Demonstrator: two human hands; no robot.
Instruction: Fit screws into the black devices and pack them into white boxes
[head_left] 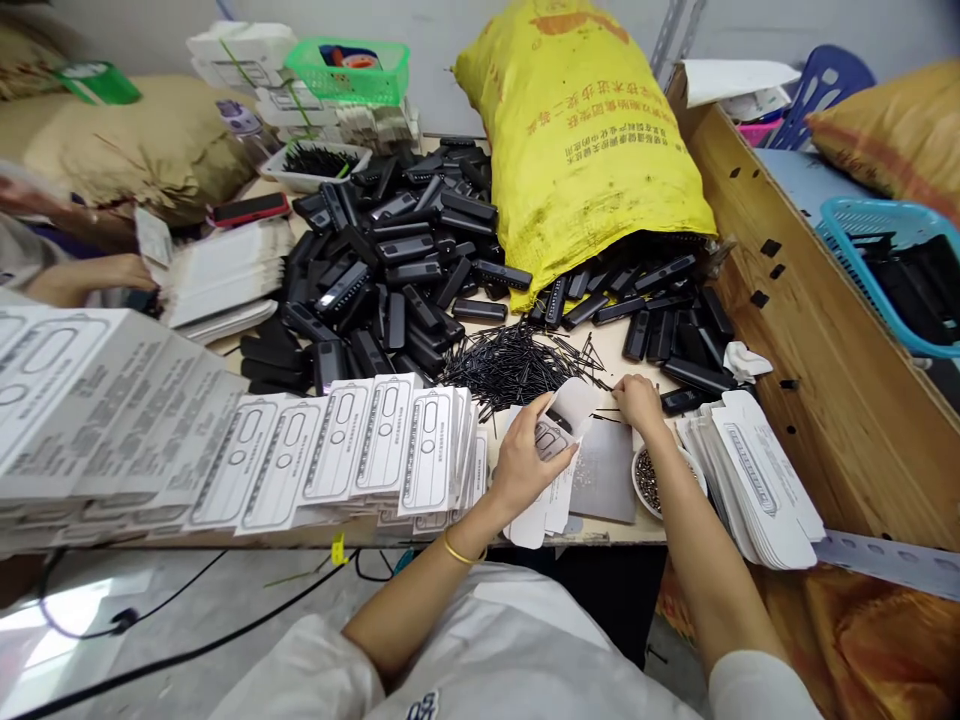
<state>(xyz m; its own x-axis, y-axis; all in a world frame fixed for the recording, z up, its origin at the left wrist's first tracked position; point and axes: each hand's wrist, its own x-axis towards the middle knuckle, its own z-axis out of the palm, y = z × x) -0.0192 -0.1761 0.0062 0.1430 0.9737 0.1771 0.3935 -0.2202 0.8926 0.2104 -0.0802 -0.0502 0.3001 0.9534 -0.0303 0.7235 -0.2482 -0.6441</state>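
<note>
My left hand (525, 460) is closed around a small white printed carton (559, 430), whose end flap stands up and whose mouth faces away from me. Something dark shows at that mouth. To the right, my right hand (640, 402) has its fingers pinched together above the table. Thin black sticks lie right by its fingertips; whether one is between them I cannot tell. A heap of thin black sticks (517, 362) spreads just beyond both hands. Under my right forearm stands a white bowl (701, 478) of small metal pieces, beside a grey metal plate (606, 470).
Stacked white cartons (427, 450) line the front left edge; flat cartons (765, 480) lie at right. Black plastic cases (405, 250) pile up behind, by a yellow sack (592, 150). A wooden board (825, 330) walls the right side. A co-worker's hand (112, 275) is at left.
</note>
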